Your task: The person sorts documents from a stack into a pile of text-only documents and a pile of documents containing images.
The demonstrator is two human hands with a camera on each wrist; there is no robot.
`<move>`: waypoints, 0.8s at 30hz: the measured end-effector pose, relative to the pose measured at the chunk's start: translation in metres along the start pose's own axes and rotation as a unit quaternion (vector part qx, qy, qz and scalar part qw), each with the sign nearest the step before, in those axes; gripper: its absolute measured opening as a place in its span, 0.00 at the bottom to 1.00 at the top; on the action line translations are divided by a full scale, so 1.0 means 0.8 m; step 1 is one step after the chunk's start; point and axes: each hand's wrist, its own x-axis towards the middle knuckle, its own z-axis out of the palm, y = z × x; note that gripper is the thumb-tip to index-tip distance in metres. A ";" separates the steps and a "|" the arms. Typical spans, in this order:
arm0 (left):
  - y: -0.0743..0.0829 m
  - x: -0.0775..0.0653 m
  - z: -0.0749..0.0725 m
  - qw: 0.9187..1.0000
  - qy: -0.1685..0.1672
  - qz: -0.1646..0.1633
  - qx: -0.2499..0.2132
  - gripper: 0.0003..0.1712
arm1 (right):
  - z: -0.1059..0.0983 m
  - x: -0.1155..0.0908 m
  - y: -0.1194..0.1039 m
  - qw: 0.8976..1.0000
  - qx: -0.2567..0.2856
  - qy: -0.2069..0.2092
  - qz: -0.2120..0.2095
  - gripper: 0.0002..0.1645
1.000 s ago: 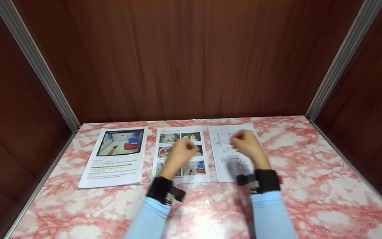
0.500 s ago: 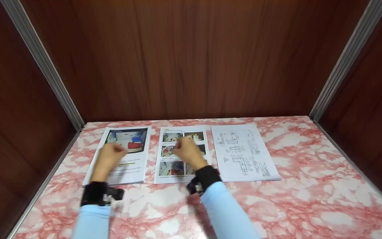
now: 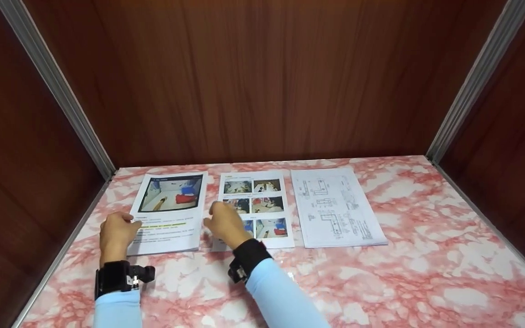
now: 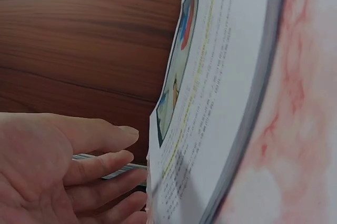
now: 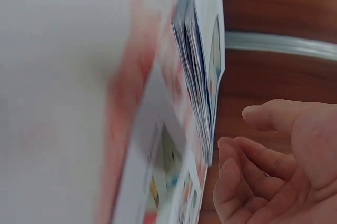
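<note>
photo-grid papers: laid flat on the pink marbled tabletop [image 3: 408, 273], with six pics printed on the photo-grid papers [image 3: 269, 214]
highlighted stack: the highlighted stack [image 3: 171, 234] is parked left of the photo-grid papers, small gap between; one big photo and a yellow-marked line are printed on top, plenty of sheets seen edge-on
drawing papers: the drawing papers [image 3: 335, 209] are set just right of the photo-grid papers
left hand: the left hand [image 3: 118, 233] is held at the highlighted stack's side farthest from the photo-grid papers, thumb and fingers apart; contact can't be told
right hand: the right hand [image 3: 227, 224] is held over the photo-grid papers' left edge, fingers loosely curled, thumb kept off them
</note>
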 end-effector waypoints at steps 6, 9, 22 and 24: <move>-0.003 0.001 -0.005 1.000 -0.002 -0.013 0.015 0.28 | 0.022 -0.001 -0.012 0.999 -0.014 0.018 -0.033 0.10; -0.002 0.001 -0.002 1.000 -0.010 -0.021 0.006 0.30 | 0.028 -0.003 -0.013 0.999 -0.023 0.023 -0.035 0.10; -0.012 -0.003 -0.003 0.999 -0.007 -0.042 0.013 0.34 | 0.041 -0.005 -0.010 0.999 -0.038 0.005 -0.023 0.10; -0.015 -0.004 -0.005 0.999 -0.013 -0.047 0.015 0.34 | 0.043 -0.004 -0.011 0.999 -0.037 -0.004 -0.022 0.10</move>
